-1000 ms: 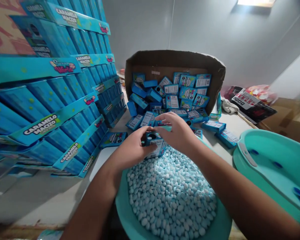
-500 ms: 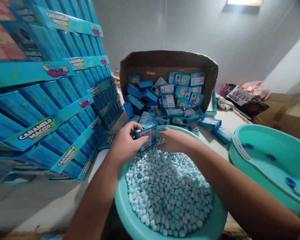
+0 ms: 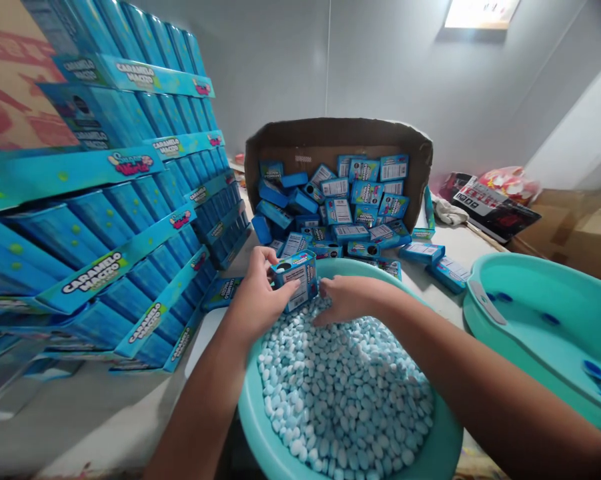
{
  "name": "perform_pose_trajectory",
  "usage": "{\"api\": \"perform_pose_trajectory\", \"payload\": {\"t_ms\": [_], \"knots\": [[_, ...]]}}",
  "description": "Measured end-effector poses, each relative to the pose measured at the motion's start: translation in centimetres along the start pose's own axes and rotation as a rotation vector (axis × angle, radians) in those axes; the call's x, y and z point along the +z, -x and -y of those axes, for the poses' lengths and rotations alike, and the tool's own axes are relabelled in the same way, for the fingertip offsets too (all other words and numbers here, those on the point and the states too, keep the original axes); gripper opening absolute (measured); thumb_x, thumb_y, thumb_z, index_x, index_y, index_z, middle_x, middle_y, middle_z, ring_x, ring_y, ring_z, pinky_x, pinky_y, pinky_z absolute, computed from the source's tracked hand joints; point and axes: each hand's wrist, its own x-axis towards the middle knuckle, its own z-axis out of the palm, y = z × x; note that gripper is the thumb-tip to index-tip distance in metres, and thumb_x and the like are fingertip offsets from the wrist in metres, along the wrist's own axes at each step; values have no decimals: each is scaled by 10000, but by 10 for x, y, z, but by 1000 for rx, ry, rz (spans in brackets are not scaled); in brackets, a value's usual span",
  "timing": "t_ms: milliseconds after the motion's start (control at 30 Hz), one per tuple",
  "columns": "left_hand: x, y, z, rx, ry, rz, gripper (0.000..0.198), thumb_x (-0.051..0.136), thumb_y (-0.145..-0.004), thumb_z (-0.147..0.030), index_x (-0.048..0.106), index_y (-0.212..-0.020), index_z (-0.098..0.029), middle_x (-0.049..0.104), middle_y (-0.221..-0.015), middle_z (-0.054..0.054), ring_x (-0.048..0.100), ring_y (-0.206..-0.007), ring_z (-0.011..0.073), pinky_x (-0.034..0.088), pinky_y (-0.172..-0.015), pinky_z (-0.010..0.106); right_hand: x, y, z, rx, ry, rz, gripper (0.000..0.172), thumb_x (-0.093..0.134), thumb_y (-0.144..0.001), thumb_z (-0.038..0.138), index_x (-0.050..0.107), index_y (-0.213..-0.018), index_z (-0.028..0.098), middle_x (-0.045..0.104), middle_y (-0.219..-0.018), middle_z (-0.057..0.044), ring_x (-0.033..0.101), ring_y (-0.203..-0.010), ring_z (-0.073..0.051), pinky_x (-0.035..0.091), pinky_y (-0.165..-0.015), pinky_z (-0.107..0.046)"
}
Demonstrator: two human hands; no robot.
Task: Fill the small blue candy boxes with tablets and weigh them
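Observation:
My left hand [image 3: 260, 287] is closed around a small blue candy box [image 3: 299, 283] held upright at the far rim of a turquoise tub [image 3: 253, 400]. A white-blue candy shows at the box's open top corner. Pale blue and white oval candies [image 3: 350, 393] fill the tub. Low over them, just right of the box, is my right hand [image 3: 350, 299]. Its thumb and curled fingers are apart, and the thumb side touches the candies. Whether any candies lie under its palm is hidden.
Behind the tub, a cardboard carton [image 3: 340, 137] lies on its side, spilling blue candy boxes [image 3: 337, 210]. Tall stacked display trays of blue boxes [image 3: 105, 267] stand at left. At right is a second turquoise tub [image 3: 540, 333] with a few blue pieces inside, beyond it brown cartons [image 3: 575, 223].
The view has tilted up and shifted slightly left. My left hand still holds the candy box, now a little more upright. My right hand has opened its thumb slightly beside the box.

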Motion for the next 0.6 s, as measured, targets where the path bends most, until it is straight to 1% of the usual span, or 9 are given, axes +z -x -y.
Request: {"api": "perform_pose_trajectory", "payload": {"t_ms": [67, 100, 167, 233, 333, 467, 533, 600], "knots": [[0, 0, -1, 8, -23, -10, 385, 692, -767, -336, 377, -975, -258, 619, -896, -34, 603, -698, 130, 466, -618, 230, 2, -2, 0, -56, -49, 33, 478, 668, -781, 598, 712, -988, 169, 698, -836, -88, 626, -704, -231, 477, -591, -328], [1, 1, -1, 10, -32, -12, 362, 687, -765, -335, 391, -959, -255, 615, -887, -35, 594, -688, 129, 462, -613, 229, 3, -3, 0, -73, -66, 46, 441, 664, -787, 585, 716, -930, 171, 691, -797, -77, 608, -666, -218, 471, -576, -329], [1, 1, -2, 11, -53, -7, 328, 679, -761, -335, 416, -939, -252, 610, -869, -36, 581, -674, 131, 454, -601, 230, 4, -3, 1, -83, -79, 53, 434, 662, -783, 591, 713, -863, 167, 676, -748, -69, 580, -622, -208, 464, -559, -336], [1, 2, -3, 9, -69, 2, 313, 680, -754, -337, 436, -931, -250, 606, -853, -38, 577, -676, 136, 451, -602, 233, 4, -3, 2, -87, -89, 42, 454, 670, -765, 613, 711, -841, 168, 661, -714, -62, 569, -600, -208, 461, -555, -343], [2, 2, -2, 14, -77, 1, 316, 694, -735, -335, 458, -927, -246, 592, -828, -42, 580, -705, 144, 460, -636, 242, 3, -1, 3, -78, -73, 34, 495, 684, -744, 636, 722, -900, 167, 679, -761, -74, 591, -636, -225, 463, -566, -344], [1, 0, 0, 15, -122, -8, 320, 704, -736, -356, 494, -949, -242, 562, -800, -41, 589, -733, 158, 466, -671, 262, 0, 3, 6, -62, -23, 107, 631, 658, -723, 726, 734, -974, 152, 716, -854, -100, 627, -699, -244, 469, -589, -345], [1, 0, 0, 5, -145, -7, 346, 707, -744, -374, 509, -996, -245, 570, -809, -36, 600, -746, 168, 469, -682, 276, -1, 4, 7, -63, -21, 130, 714, 675, -672, 767, 732, -1013, 142, 728, -901, -112, 642, -725, -253, 475, -591, -343], [0, 0, -1, -6, -132, -3, 412, 712, -751, -376, 505, -1085, -252, 617, -873, -19, 624, -777, 179, 482, -715, 296, 0, 5, 7, -61, -36, 131, 790, 729, -604, 762, 719, -1071, 125, 733, -946, -126, 653, -759, -267, 483, -603, -343]]}}
